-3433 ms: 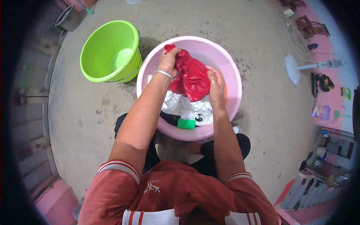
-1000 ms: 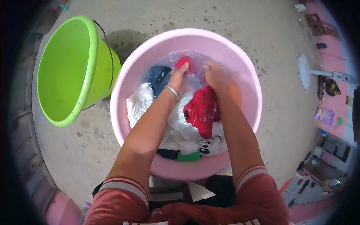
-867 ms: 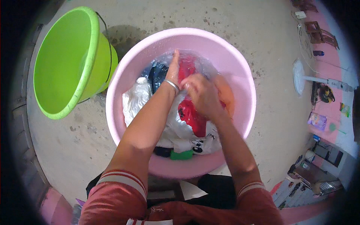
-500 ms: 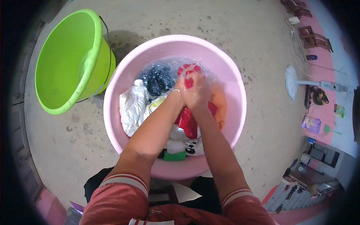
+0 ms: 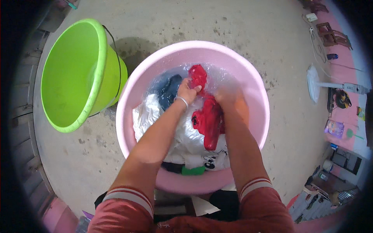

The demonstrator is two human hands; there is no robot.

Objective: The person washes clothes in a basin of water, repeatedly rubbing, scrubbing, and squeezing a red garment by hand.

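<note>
A pink tub [image 5: 256, 77] holds water and wet clothes. My left hand [image 5: 187, 92] grips a red cloth [image 5: 210, 124] by its upper part, thumb across it, near the tub's middle. My right hand [image 5: 227, 93] is at the cloth's right, its fingers smeared by motion. Dark blue clothing [image 5: 171, 91] lies in the water left of my left hand. White clothes [image 5: 184, 143] fill the lower left and front, with orange fabric [image 5: 241, 108] at the right. A green object [image 5: 193, 171] sits at the front of the tub.
A lime green bucket [image 5: 70, 77] with a handle stands left of the tub on the concrete floor [image 5: 287, 155]. Along the right side are a white fan [image 5: 312, 79], cords [image 5: 318, 54], wooden chairs [image 5: 332, 35] and a purple package [image 5: 334, 128].
Since half a second ago my hands have moved apart, the right one to the right; more red cloth shows between them. Earlier, 3.4 seconds ago, the cloth was held higher, out of the water.
</note>
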